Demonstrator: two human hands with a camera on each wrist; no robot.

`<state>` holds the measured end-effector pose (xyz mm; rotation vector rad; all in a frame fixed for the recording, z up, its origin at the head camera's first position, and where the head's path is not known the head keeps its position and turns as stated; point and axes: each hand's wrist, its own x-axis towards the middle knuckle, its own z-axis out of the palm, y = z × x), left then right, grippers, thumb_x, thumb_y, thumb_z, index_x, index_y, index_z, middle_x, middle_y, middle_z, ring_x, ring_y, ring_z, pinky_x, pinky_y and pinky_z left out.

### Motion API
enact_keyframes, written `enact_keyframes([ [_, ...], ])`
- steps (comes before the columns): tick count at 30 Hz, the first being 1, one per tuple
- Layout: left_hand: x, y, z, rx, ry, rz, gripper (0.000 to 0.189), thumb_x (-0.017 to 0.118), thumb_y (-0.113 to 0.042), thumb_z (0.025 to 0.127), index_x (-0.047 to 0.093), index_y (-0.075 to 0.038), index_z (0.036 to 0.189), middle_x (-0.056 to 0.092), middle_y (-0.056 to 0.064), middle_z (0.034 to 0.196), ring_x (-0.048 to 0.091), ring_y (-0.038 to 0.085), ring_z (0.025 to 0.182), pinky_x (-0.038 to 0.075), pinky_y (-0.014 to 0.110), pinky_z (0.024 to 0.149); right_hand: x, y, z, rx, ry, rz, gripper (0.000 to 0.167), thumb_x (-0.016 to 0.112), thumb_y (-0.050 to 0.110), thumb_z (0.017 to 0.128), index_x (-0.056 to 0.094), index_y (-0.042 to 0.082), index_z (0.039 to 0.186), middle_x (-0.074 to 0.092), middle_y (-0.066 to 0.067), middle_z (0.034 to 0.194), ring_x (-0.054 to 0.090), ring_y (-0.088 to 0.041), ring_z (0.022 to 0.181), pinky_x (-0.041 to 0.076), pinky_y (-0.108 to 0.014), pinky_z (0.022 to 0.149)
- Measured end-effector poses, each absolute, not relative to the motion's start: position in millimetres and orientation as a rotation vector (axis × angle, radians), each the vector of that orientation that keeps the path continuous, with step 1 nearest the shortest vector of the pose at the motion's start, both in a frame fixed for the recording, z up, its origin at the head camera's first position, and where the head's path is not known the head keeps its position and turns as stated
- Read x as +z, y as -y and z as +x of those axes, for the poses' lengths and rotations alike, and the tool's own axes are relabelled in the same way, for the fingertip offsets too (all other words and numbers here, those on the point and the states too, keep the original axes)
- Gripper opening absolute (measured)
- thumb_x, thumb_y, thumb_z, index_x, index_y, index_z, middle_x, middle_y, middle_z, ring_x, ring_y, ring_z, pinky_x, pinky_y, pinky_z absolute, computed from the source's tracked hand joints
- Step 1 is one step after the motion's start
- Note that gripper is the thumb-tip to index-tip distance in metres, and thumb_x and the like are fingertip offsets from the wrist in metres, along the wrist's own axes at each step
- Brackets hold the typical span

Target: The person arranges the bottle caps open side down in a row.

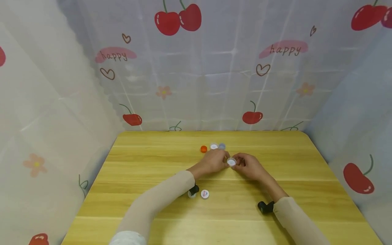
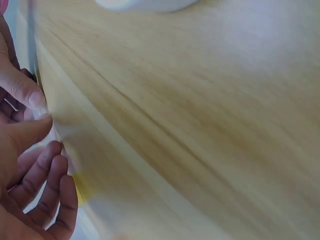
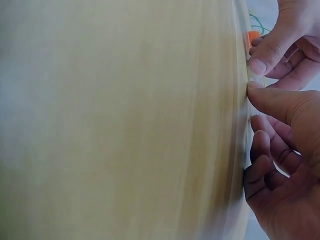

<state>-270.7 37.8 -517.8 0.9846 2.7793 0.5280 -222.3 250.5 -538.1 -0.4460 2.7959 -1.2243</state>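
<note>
Cap (image 1: pixel 231 162), 1 pc.: small, rnd, clear rim, whitish inside; pinched btwn fingers of L hand (image 1: pixel 214 161) & R hand (image 1: pixel 249 166), far half of desk (image 1: pixel 137 160); contact w/ desk: can't tell. Just past L hand: orange cap (image 1: pixel 203 149), rnd; pale-rimmed cap (image 1: pixel 213 146), white inside; bluish cap (image 1: pixel 222 146), translucent look. Nearer side: printed cap (image 1: pixel 205 194), white, print illeg.; 2nd white cap (image 1: pixel 191 195) beside it, partly hidden by blk. fitting (image 1: pixel 194 189). Desk: yellowish wood-grain. Wrist views: held cap mostly hidden by fingers; white rounded item (image 2: pixel 147 4) cut off, top, L view.
</note>
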Motion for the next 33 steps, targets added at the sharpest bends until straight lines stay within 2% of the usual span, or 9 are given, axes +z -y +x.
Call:
enact_keyframes([
  [7,-507.6,-11.0,-269.6,0.79,-2.616,1.112,0.028,0.082,-0.024,0.097,0.078,-0.014,0.123,0.076,-0.009,0.086,0.065,0.002,0.076,0.053,0.018,0.071,-532.1,-243.1,-212.5,-1.268,-2.805,-0.551,0.031,0.084,0.017,0.095,0.075,0.008,0.123,0.069,-0.001,0.094,0.055,-0.009,0.071,0.049,-0.024,0.065],
  [12,-492.1,11.8,-260.4,1.018,-2.505,1.152,0.033,0.085,-0.025,0.095,0.077,-0.012,0.125,0.075,-0.008,0.09,0.068,0.0,0.082,0.057,0.019,0.076,-519.1,-234.8,-198.4,-1.346,-2.843,-0.649,0.032,0.086,0.02,0.094,0.075,0.015,0.125,0.066,0.003,0.094,0.053,-0.008,0.07,0.048,-0.024,0.062],
  [16,-486.8,26.3,-246.3,1.114,-2.479,1.162,0.037,0.085,-0.028,0.095,0.076,-0.014,0.128,0.075,-0.009,0.091,0.068,-0.001,0.084,0.058,0.02,0.079,-511.3,-226.6,-184.7,-1.424,-2.875,-0.739,0.033,0.089,0.018,0.091,0.076,0.018,0.121,0.064,0.001,0.09,0.052,-0.008,0.071,0.047,-0.026,0.062],
  [22,-493.3,48.9,-213.9,1.341,-2.414,1.125,0.034,0.086,-0.027,0.095,0.077,-0.02,0.127,0.075,-0.01,0.093,0.068,0.001,0.084,0.06,0.025,0.082,-507.7,-210.5,-161.9,-1.594,-2.808,-0.893,0.034,0.09,0.015,0.089,0.076,0.019,0.12,0.062,0.002,0.087,0.053,-0.016,0.071,0.048,-0.036,0.061],
  [26,-497.5,61.6,-193.1,1.452,-2.383,1.087,0.034,0.086,-0.024,0.094,0.077,-0.022,0.127,0.075,-0.01,0.095,0.068,0.003,0.085,0.061,0.029,0.082,-507.9,-201.7,-150.7,-1.637,-2.741,-0.961,0.037,0.091,0.014,0.088,0.076,0.019,0.122,0.063,0.001,0.088,0.055,-0.016,0.072,0.049,-0.036,0.062],
  [33,-507.8,68.0,-178.4,1.5,-2.372,1.045,0.034,0.086,-0.02,0.094,0.077,-0.02,0.127,0.077,-0.007,0.095,0.068,0.002,0.085,0.06,0.026,0.081,-512.6,-195.8,-143.8,-1.627,-2.707,-1.019,0.039,0.092,0.013,0.086,0.075,0.018,0.122,0.066,-0.001,0.089,0.057,-0.018,0.074,0.051,-0.033,0.062],
])
